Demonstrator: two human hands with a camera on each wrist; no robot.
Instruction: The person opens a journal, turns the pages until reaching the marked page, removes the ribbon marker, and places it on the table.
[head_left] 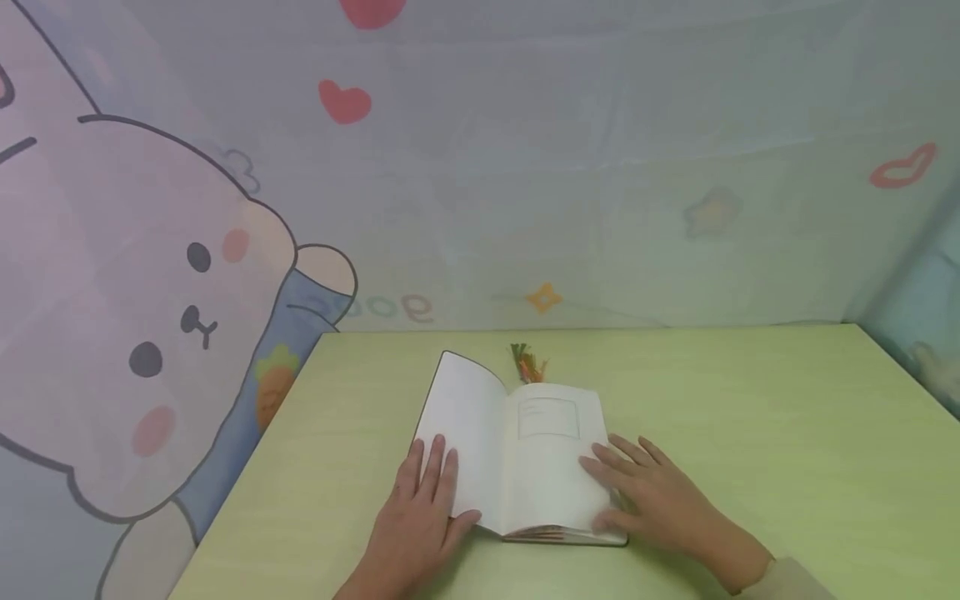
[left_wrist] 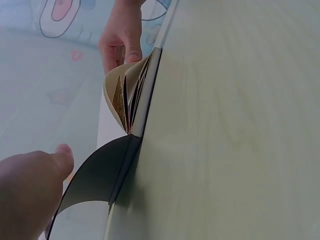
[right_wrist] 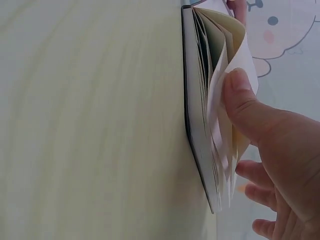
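A dark-covered notebook (head_left: 553, 475) lies spread on the table, its front cover (left_wrist: 95, 172) raised at the left. My left hand (head_left: 420, 521) rests with straight fingers on the white inner side of that cover. At the right edge of the pages is my right hand (head_left: 656, 500), fingers extended over the paper. Its thumb (right_wrist: 240, 87) touches the edge of the bulging upper leaves in the right wrist view. A rectangular frame with faint lines is printed on the right page. Darker inserts (left_wrist: 120, 100) show between the leaves from the near side.
Green and orange tassels (head_left: 528, 365) stick out beyond the notebook's far edge. The pale green table (head_left: 765, 400) extends on both sides. Behind it hangs a printed cloth (head_left: 525, 167) with hearts, stars and a large cartoon rabbit at the left.
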